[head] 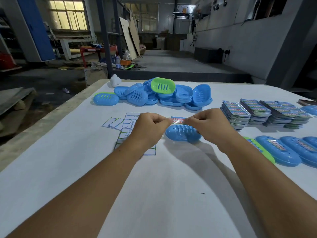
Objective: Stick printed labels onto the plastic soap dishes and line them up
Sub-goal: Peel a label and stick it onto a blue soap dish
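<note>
Nearest the viewer, a small printed label with red characters (177, 120) is pinched at its ends by the left hand (151, 127) and the right hand (208, 124), just above a blue oval plastic soap dish (182, 133) lying on the white table (154, 194). Labelled dishes (289, 152) are lined up at right. Beyond, stacked printed label sheets (260, 112) and a pile of unlabelled blue and green dishes (161, 95) are seen.
</note>
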The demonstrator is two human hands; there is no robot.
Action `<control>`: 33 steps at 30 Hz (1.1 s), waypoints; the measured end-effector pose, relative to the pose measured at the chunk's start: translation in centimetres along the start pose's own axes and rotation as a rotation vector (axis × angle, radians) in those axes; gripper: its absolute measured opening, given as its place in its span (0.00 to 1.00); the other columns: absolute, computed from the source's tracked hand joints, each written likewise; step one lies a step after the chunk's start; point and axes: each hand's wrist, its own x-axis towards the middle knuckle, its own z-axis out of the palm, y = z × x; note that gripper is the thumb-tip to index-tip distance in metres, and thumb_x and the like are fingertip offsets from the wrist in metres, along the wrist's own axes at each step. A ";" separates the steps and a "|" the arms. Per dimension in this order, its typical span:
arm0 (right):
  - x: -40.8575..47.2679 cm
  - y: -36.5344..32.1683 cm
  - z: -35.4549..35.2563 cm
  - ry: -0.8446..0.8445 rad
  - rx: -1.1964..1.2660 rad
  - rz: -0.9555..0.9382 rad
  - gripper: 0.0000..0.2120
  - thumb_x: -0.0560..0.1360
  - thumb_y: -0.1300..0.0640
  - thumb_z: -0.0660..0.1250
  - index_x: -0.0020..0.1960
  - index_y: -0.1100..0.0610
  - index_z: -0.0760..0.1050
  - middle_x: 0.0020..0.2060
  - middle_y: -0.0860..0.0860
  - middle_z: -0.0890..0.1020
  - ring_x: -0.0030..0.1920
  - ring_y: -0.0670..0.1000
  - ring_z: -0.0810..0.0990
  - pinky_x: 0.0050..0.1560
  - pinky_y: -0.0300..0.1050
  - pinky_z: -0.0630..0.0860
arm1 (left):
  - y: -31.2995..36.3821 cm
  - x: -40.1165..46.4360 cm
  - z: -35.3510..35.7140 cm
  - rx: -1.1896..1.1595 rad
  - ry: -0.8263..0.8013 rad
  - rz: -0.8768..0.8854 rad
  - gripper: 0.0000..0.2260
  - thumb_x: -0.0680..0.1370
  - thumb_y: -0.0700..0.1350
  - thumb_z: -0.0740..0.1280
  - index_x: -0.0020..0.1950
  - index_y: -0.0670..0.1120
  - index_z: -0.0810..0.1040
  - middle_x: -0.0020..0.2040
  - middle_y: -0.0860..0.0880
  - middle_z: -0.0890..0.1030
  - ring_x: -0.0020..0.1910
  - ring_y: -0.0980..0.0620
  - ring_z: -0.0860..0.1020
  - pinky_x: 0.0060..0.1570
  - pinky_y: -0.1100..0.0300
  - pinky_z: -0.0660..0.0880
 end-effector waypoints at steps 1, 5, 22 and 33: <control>0.1 0.0 -0.2 0.003 0.008 0.032 0.19 0.70 0.47 0.74 0.37 0.65 0.79 0.28 0.54 0.68 0.29 0.50 0.62 0.32 0.44 0.62 | 0.1 0.2 0.2 0.013 0.005 -0.007 0.10 0.75 0.53 0.74 0.39 0.49 0.85 0.26 0.61 0.78 0.25 0.66 0.74 0.27 0.74 0.67; 0.4 0.5 -0.5 0.041 -0.024 0.092 0.22 0.69 0.42 0.77 0.33 0.61 0.80 0.24 0.51 0.70 0.22 0.47 0.62 0.29 0.41 0.63 | 0.3 1.2 1.7 0.111 0.024 -0.053 0.13 0.73 0.55 0.73 0.37 0.46 0.85 0.25 0.57 0.79 0.24 0.62 0.73 0.31 0.63 0.68; 1.0 1.1 0.0 0.072 -0.436 0.088 0.13 0.66 0.43 0.75 0.31 0.52 0.83 0.23 0.49 0.80 0.23 0.48 0.77 0.32 0.43 0.76 | 0.5 0.9 3.5 0.556 0.044 0.064 0.14 0.71 0.54 0.72 0.32 0.45 0.82 0.31 0.48 0.83 0.37 0.47 0.81 0.38 0.55 0.78; 0.3 0.8 0.2 -0.068 -0.496 -0.172 0.20 0.73 0.42 0.71 0.63 0.46 0.78 0.59 0.43 0.81 0.57 0.47 0.78 0.53 0.43 0.73 | -0.4 1.6 3.3 0.504 0.099 0.092 0.10 0.76 0.54 0.65 0.40 0.50 0.74 0.37 0.52 0.79 0.39 0.48 0.77 0.36 0.55 0.70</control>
